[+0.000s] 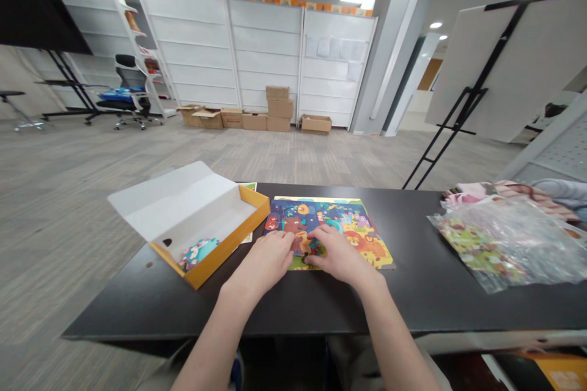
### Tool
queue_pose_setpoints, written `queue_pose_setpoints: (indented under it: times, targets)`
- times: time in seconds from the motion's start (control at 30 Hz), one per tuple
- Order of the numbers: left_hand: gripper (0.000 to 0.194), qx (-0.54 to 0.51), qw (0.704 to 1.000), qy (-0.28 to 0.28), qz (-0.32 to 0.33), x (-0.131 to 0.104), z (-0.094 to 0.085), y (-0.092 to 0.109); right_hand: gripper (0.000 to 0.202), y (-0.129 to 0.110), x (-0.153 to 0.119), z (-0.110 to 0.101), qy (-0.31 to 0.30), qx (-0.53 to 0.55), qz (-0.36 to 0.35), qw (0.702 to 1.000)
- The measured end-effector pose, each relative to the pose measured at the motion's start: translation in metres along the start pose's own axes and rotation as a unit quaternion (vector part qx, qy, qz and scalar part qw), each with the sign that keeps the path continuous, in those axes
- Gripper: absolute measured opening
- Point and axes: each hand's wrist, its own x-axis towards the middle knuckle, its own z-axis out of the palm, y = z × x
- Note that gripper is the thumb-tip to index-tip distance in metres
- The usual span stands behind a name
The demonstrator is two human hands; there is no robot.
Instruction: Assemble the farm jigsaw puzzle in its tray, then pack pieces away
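A colourful jigsaw puzzle with cartoon animals lies on the black table in front of me. My left hand rests at its lower left, fingers curled and close together; whatever is under the fingertips is hidden. At the puzzle's lower middle, my right hand is bent, with a small dark, multicoloured puzzle piece between thumb and fingers. The fingertips of both hands are close to each other. Left of the puzzle stands an open yellow box with a white inside and lid, holding some puzzle pieces.
On the right of the black table lies a clear plastic bag with colourful pieces, beside folded cloth. Part of a printed sheet shows behind the box. Cardboard boxes and a whiteboard easel stand beyond.
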Motion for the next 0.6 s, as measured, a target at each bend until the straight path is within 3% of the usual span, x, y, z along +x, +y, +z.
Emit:
queue_pose_setpoints:
  times: [0.43,0.6]
  targets:
    - [0.028,-0.003,1.0,-0.002,0.0,-0.0032,-0.0049,-0.0026,0.016,-0.0078,0.0007,-0.0042,0.024,0.04,-0.001,0.999]
    - [0.03,-0.012,1.0,-0.008,0.014,-0.0008,-0.0028,-0.0071,0.021,-0.0065,0.0015,-0.0042,0.022,0.043,0.002,0.999]
